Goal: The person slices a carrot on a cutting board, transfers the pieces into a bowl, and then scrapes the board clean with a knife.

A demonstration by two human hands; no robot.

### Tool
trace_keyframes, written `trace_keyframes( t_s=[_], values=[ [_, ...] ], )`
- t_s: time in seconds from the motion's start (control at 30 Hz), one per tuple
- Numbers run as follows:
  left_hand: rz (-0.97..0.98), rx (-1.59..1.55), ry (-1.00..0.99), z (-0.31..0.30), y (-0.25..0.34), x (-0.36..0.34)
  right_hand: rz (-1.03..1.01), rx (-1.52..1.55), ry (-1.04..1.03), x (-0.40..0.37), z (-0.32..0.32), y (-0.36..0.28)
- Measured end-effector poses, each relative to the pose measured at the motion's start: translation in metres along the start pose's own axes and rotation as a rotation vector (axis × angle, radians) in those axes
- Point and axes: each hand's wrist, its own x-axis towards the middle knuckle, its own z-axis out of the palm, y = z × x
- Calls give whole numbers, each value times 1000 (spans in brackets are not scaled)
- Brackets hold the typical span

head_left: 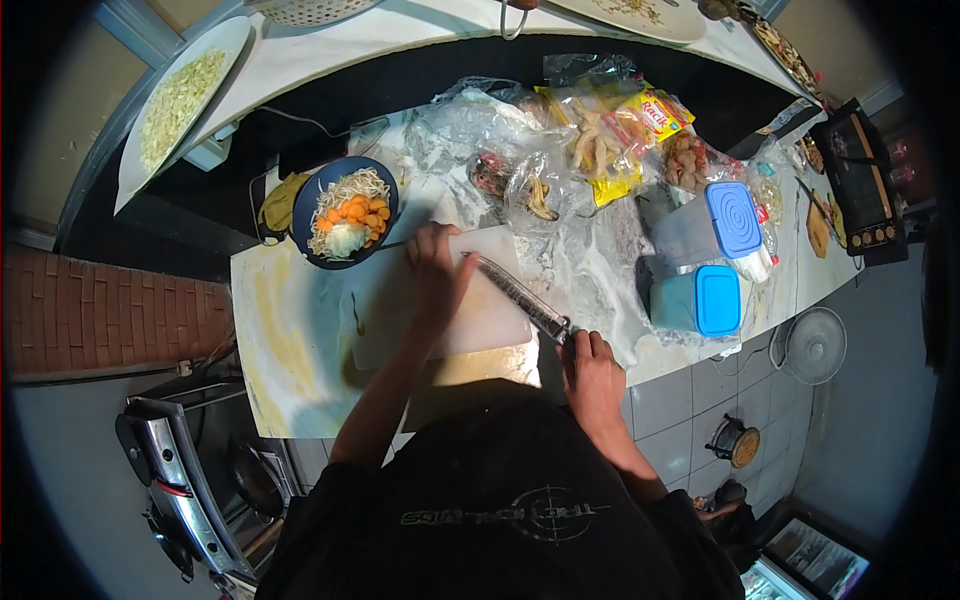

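Note:
My right hand (594,374) is wrapped round the black handle of a knife (520,298). The patterned blade slants up and left over the white cutting board (480,325), its tip close to my left hand. My left hand (436,262) rests at the board's upper edge with its fingers curled; what they hold, if anything, is hidden. A small green scrap (358,315) lies on the board's left part. Just beyond my left hand stands a dark blue plate (304,205) with bean sprouts (365,184), orange carrot slices (358,212) and a pale shredded heap (346,239).
Clear plastic bags (535,195) with food and a yellow packet (662,115) lie beyond the board. Two blue-lidded containers (735,220) stand at the right. A tray of chopped greens (185,105) sits on the raised shelf. A person's arm shows at the lower right.

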Motion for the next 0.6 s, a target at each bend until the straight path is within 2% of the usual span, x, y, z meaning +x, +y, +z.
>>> trace_keyframes(
  t_s=[0.1,0.13,0.27,0.33,0.37,0.43,0.47,0.53,0.6],
  values=[
    [68,-62,36,-3,-24,8,16,18,-1,-2,-4,0],
    [22,-89,35,-8,-24,10,46,52,-4,-3,-6,0],
    [36,-114,82,-12,-48,7,62,219,33,-6,-3,8],
    [-2,-210,88,-20,-54,-6,100,485,-96,-8,-2,9],
    [1,-203,92,-25,-56,-13,95,491,-95,-8,-3,7],
    [-9,-172,63,-34,-58,-34,122,498,-226,-11,-6,2],
    [-8,-168,64,-38,-55,-45,120,502,-227,-13,-4,0],
    [-36,-71,-59,-46,-38,-61,115,526,-241,-16,1,-2],
    [-14,-33,-57,-43,-31,-67,86,521,-256,-14,3,-3]
  ],
)
